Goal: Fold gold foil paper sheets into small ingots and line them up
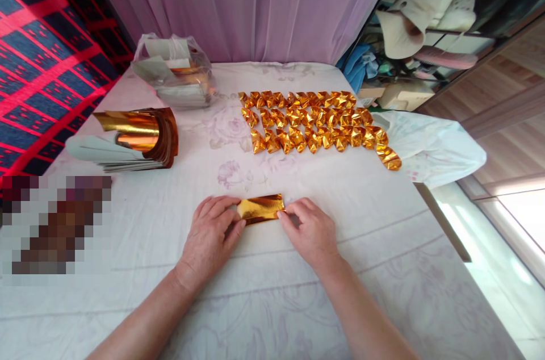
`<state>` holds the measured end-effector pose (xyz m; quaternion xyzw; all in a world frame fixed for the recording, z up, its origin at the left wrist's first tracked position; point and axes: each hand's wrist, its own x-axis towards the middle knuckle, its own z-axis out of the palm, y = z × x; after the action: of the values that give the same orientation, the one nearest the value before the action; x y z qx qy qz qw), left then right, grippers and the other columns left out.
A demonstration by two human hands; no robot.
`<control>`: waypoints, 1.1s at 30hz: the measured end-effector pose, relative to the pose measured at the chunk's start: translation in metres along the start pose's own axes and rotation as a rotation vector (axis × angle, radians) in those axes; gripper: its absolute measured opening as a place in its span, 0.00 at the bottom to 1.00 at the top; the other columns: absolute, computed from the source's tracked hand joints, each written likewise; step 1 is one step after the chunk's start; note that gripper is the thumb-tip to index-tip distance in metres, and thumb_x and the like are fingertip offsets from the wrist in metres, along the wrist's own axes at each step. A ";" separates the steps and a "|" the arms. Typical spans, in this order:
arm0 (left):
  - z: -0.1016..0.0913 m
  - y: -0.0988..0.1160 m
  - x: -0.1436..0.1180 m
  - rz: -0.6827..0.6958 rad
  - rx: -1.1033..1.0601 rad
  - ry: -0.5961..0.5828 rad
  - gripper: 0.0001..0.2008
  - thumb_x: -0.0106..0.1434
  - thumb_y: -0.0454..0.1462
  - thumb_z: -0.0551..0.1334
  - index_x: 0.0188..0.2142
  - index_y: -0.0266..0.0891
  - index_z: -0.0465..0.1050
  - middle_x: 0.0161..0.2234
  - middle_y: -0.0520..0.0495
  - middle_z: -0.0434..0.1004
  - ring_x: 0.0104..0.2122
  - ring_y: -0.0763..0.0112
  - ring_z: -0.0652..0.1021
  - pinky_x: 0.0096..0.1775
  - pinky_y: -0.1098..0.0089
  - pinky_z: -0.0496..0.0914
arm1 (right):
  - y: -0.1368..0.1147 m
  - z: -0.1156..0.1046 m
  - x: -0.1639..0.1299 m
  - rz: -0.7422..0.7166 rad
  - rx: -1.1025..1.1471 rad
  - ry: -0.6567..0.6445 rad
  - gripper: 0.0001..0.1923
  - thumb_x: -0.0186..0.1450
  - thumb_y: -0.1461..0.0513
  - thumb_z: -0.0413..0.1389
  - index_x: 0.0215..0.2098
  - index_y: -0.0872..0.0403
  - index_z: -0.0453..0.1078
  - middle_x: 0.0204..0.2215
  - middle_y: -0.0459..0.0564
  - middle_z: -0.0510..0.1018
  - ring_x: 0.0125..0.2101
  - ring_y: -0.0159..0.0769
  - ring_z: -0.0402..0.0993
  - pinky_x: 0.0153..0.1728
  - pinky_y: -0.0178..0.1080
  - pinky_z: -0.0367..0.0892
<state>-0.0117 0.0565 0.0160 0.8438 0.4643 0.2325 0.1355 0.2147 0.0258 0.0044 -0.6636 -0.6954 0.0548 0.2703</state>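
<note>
Gold foil strip (261, 208), glossy, oblong

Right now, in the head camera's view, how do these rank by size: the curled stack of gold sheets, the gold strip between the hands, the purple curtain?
1. Purple curtain
2. Curled stack of gold sheets
3. Gold strip
</note>
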 end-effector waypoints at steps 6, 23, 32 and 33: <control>0.001 0.000 0.001 0.000 0.005 -0.012 0.10 0.68 0.38 0.56 0.31 0.41 0.72 0.48 0.43 0.76 0.49 0.57 0.73 0.55 0.48 0.65 | -0.001 0.002 -0.001 0.024 -0.039 0.006 0.10 0.66 0.58 0.56 0.27 0.50 0.70 0.28 0.44 0.76 0.29 0.32 0.73 0.29 0.34 0.59; 0.007 0.020 -0.012 0.246 0.249 0.124 0.13 0.69 0.31 0.56 0.49 0.44 0.74 0.50 0.47 0.78 0.52 0.59 0.73 0.59 0.53 0.61 | -0.005 0.002 0.000 0.036 -0.068 0.015 0.08 0.64 0.60 0.59 0.26 0.51 0.71 0.27 0.44 0.76 0.28 0.32 0.72 0.29 0.34 0.57; 0.025 0.043 -0.025 0.336 0.295 -0.023 0.20 0.72 0.39 0.52 0.57 0.31 0.69 0.57 0.38 0.73 0.59 0.57 0.70 0.60 0.55 0.64 | -0.004 0.002 0.000 0.021 -0.066 0.027 0.09 0.64 0.59 0.58 0.27 0.51 0.70 0.27 0.44 0.76 0.28 0.32 0.73 0.30 0.34 0.58; 0.027 0.044 -0.026 0.333 0.304 -0.038 0.21 0.72 0.41 0.52 0.58 0.31 0.68 0.58 0.38 0.72 0.59 0.56 0.70 0.60 0.55 0.64 | -0.004 0.002 0.000 0.019 -0.065 0.026 0.09 0.64 0.59 0.58 0.26 0.51 0.70 0.27 0.44 0.76 0.28 0.32 0.73 0.30 0.34 0.58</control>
<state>0.0217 0.0112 0.0059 0.9237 0.3459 0.1632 -0.0246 0.2102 0.0257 0.0039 -0.6793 -0.6870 0.0262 0.2569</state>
